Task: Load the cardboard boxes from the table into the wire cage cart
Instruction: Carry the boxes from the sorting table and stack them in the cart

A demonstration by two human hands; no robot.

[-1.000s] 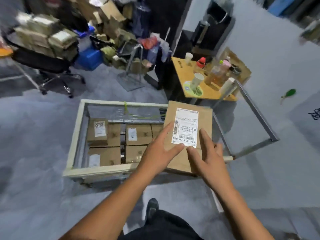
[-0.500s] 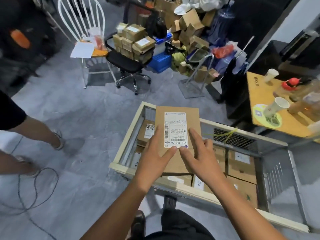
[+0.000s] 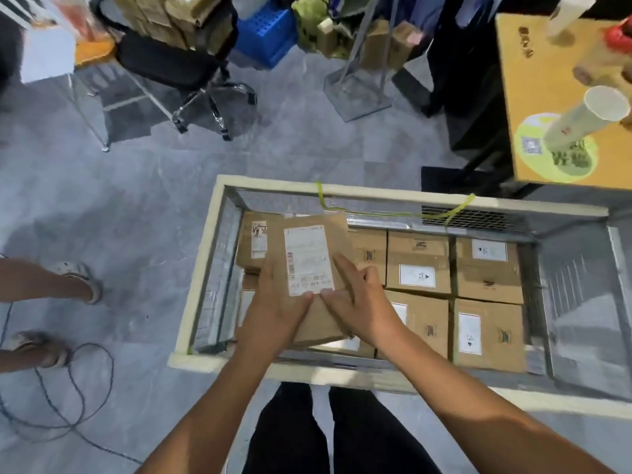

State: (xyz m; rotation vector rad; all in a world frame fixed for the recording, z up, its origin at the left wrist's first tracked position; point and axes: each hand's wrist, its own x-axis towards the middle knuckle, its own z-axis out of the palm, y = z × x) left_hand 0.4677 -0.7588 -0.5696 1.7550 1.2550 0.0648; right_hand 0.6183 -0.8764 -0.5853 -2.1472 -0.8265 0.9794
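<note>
A flat cardboard box (image 3: 318,316) with a white shipping label is held inside the left end of the wire cage cart (image 3: 205,265). My left hand (image 3: 273,313) grips its near left side, thumb on the label's lower edge. My right hand (image 3: 359,299) holds the near right side, with the forefinger stretched along the top. Several cardboard boxes (image 3: 420,265) lie packed on the cart floor beneath and to the right of it. A further labelled box (image 3: 254,244) sits under the held one's far left corner.
The cart has a pale padded rim and mesh walls. A yellow table (image 3: 547,80) with a paper cup (image 3: 581,121) stands at the back right. An office chair (image 3: 184,66) loaded with boxes stands at the back left. Another person's feet (image 3: 68,278) and a black cable (image 3: 78,388) are on the floor at left.
The box has gone down from above the cart's rim into its left end. My view has tilted downward over the cart. Both hands keep their hold.
</note>
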